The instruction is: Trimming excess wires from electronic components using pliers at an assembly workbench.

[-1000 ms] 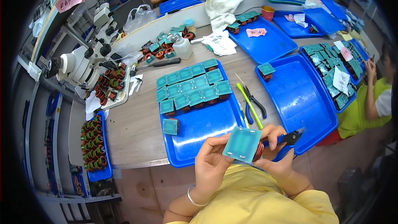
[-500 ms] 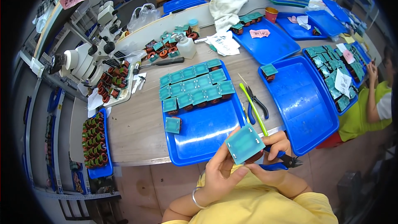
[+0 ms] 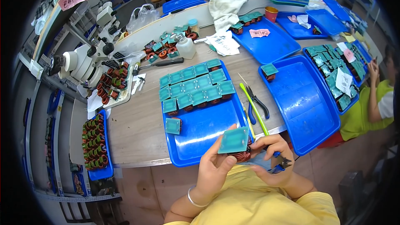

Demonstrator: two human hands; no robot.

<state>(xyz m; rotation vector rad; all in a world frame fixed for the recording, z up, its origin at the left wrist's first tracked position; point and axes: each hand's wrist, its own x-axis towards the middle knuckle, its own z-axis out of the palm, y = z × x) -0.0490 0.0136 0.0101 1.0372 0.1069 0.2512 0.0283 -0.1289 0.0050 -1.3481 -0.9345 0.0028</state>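
Note:
In my left hand [image 3: 210, 171] is a copper-wound coil with a square green circuit board [image 3: 234, 140] on top, its windings showing below the board. Thumb and fingers grip its side. My right hand [image 3: 280, 176] holds small blue-handled side cutters [image 3: 284, 162], their jaws pointing away to the right; its index finger reaches close to the coil. Just beyond both hands lies a blue tray [image 3: 208, 131] with several rows of similar board-topped coils [image 3: 189, 86] at its far end. One separate coil [image 3: 173, 126] sits by its left edge.
Dark-blue pliers [image 3: 261, 103] and a bright green pen-like tool [image 3: 254, 108] lie right of the tray. Another blue tray [image 3: 306, 104] holds one coil. Left stand a microscope [image 3: 77, 64] and a tray of wound coils [image 3: 95, 146]. Co-workers sit opposite and at the right.
My left hand has brought the coil slightly left and tilted it, so its windings show more. My right fingers have spread somewhat and the cutters' handles have swung up.

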